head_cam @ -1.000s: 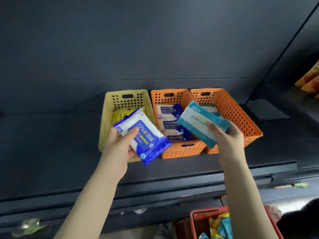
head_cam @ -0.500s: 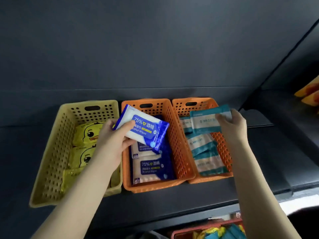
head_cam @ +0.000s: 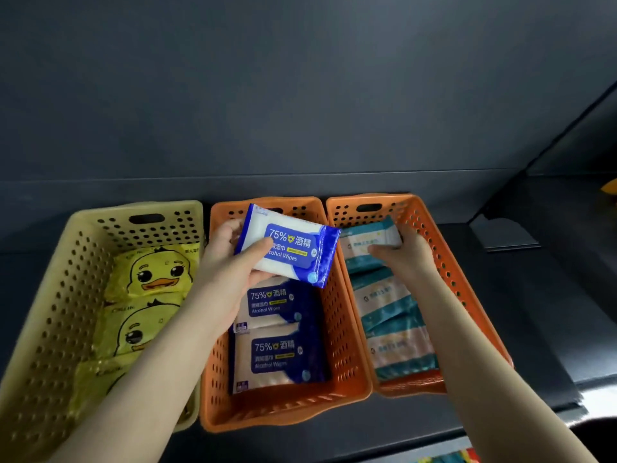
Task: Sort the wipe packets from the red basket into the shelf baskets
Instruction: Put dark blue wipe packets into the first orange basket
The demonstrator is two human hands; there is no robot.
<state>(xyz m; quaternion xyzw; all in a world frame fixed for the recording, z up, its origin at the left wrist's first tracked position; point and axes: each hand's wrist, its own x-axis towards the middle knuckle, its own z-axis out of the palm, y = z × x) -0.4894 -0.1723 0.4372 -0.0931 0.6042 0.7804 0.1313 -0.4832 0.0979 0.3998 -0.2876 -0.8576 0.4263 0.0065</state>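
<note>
Three baskets stand side by side on a dark shelf. My left hand (head_cam: 230, 262) holds a blue alcohol wipe packet (head_cam: 290, 245) over the back of the middle orange basket (head_cam: 283, 412), which has two like packets inside. Inside the back of the right orange basket (head_cam: 467, 289), my right hand (head_cam: 404, 259) grips a teal and white wipe packet (head_cam: 370, 237) above several teal packets. The yellow basket (head_cam: 50, 312) on the left holds yellow duck packets (head_cam: 153, 275). Only a sliver of the red basket (head_cam: 470, 457) shows at the bottom edge.
The dark shelf (head_cam: 534, 312) runs on to the right of the baskets, with a flat grey plate (head_cam: 507, 232) lying on it. A dark back wall rises behind the baskets. A shelf board hangs overhead.
The view has drawn closer to the baskets. My right hand has lowered the teal packet into the right orange basket. My left hand has carried the blue packet further over the middle basket.
</note>
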